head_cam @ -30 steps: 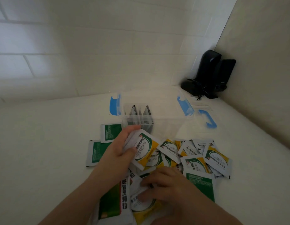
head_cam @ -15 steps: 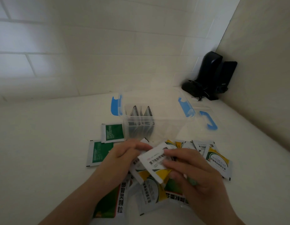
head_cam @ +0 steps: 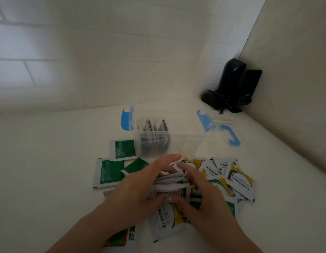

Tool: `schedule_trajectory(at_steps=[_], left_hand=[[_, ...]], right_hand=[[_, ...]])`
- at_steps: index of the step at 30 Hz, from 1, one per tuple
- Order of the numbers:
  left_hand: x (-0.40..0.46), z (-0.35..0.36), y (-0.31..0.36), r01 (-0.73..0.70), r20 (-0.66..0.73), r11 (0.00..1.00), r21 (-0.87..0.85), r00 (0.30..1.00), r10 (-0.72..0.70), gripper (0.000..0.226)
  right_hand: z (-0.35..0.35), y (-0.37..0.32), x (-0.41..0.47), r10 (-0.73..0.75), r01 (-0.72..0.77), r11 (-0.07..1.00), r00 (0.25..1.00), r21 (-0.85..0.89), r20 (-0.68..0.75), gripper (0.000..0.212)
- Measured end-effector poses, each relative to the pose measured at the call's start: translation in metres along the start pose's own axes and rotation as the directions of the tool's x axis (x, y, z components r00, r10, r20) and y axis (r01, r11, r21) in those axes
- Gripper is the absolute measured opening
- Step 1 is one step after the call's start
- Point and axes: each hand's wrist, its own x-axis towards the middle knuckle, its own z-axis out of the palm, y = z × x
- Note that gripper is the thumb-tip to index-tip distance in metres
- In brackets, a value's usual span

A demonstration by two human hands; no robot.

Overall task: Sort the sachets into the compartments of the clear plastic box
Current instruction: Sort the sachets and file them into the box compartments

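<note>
**Both hands gripping 1 stack of sachets in front of the box**

Gripping is shared between both hands: the left hand [head_cam: 138, 187] and the right hand [head_cam: 204, 196] are pressing a stack of white-edged sachets [head_cam: 170, 182] between them, fingers on the far side, thumbs curling under the near edge. How many sachets are in the stack is hard to tell, since motion is blurring their edges. The stack is sitting just above the counter [head_cam: 49, 161], near the front wall of the clear plastic box [head_cam: 186, 143].

Inside the box, several dark sachets [head_cam: 155, 136] are standing upright in the left compartment. Blue latches [head_cam: 125, 119] are hanging at its ends, and a blue handle [head_cam: 230, 135] is lying to its right.

Loose yellow-and-green sachets [head_cam: 238, 178] are lying in an overlapping heap to the right of the hands and under them. 3 green sachets [head_cam: 110, 172] are lying flat to the left, the nearest one partly hidden by the left hand. A larger green packet [head_cam: 120, 238] is showing under the left forearm.

A black device [head_cam: 233, 84] is standing in the far corner, against the tiled wall [head_cam: 85, 52].
</note>
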Motion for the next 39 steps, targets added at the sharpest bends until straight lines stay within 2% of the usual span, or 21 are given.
schedule_trajectory(at_steps=[3, 5, 7, 9, 12, 15, 19, 23, 25, 28, 31, 33, 37, 39], left_hand=[[0.003, 0.004, -0.002, 0.011, -0.101, 1.000, -0.001, 0.995, -0.011, 0.088], [0.005, 0.006, -0.005, 0.035, -0.193, 0.997, -0.075, 0.980, -0.049, 0.087], [0.004, 0.007, -0.008, 0.076, -0.226, 0.980, -0.182, 0.967, -0.117, 0.078], [0.003, 0.009, -0.009, 0.123, -0.168, 0.971, -0.203, 0.973, -0.159, 0.070], [0.001, 0.015, -0.008, 0.133, -0.047, 0.983, -0.124, 0.989, -0.140, 0.063], [-0.001, 0.013, -0.011, 0.138, -0.003, 0.986, -0.090, 0.990, -0.139, 0.062], [-0.001, 0.002, -0.003, 0.136, -0.031, 0.989, -0.052, 0.990, -0.138, 0.041], [0.012, -0.018, 0.029, 0.024, -0.103, 0.999, -0.044, 0.994, -0.028, 0.027], [0.027, -0.031, 0.047, -0.014, -0.063, 1.000, 0.026, 0.998, 0.015, 0.024], [0.065, -0.054, 0.061, -0.020, -0.024, 0.989, 0.145, 0.999, 0.024, 0.022], [0.113, -0.073, 0.053, -0.070, -0.049, 0.985, 0.157, 0.996, 0.078, 0.019], [0.140, -0.081, 0.037, -0.068, -0.060, 0.987, 0.148, 0.995, 0.078, 0.018], [0.168, -0.078, 0.003, -0.013, -0.021, 0.969, 0.247, 1.000, 0.019, 0.019], [0.171, -0.073, -0.009, 0.012, 0.012, 0.965, 0.262, 1.000, -0.016, 0.021]], right_hand=[[0.004, 0.001, 0.004, -0.046, 0.041, 0.997, 0.995, -0.058, -0.086, 0.035], [0.004, 0.003, 0.006, -0.007, -0.001, 0.997, 0.994, -0.073, -0.106, 0.029], [0.005, 0.006, 0.007, 0.038, -0.043, 0.997, 0.996, -0.069, -0.083, 0.026], [0.007, 0.007, 0.006, 0.056, -0.060, 0.995, 0.997, -0.082, -0.048, 0.027], [0.008, 0.007, 0.005, 0.024, -0.030, 0.990, 0.999, -0.136, -0.043, 0.028], [0.008, 0.005, 0.005, 0.005, -0.013, 0.984, 0.999, -0.179, -0.050, 0.029], [0.002, -0.004, 0.002, -0.005, -0.009, 0.988, 0.996, -0.157, -0.093, 0.030], [-0.016, -0.017, -0.002, -0.044, 0.031, 0.998, 0.961, -0.050, -0.273, 0.021], [-0.026, -0.030, 0.002, -0.092, 0.074, 0.995, 0.942, -0.069, -0.321, 0.020], [-0.045, -0.054, 0.025, -0.124, 0.097, 0.990, 0.940, -0.099, -0.317, 0.020], [-0.064, -0.069, 0.063, -0.158, 0.094, 0.977, 0.922, -0.192, -0.354, 0.013], [-0.072, -0.070, 0.088, -0.109, 0.037, 0.976, 0.935, -0.213, -0.338, 0.009], [-0.068, -0.061, 0.127, 0.026, -0.087, 0.943, 0.982, -0.323, -0.190, 0.021], [-0.066, -0.056, 0.136, 0.086, -0.128, 0.933, 0.987, -0.336, -0.137, 0.020]])
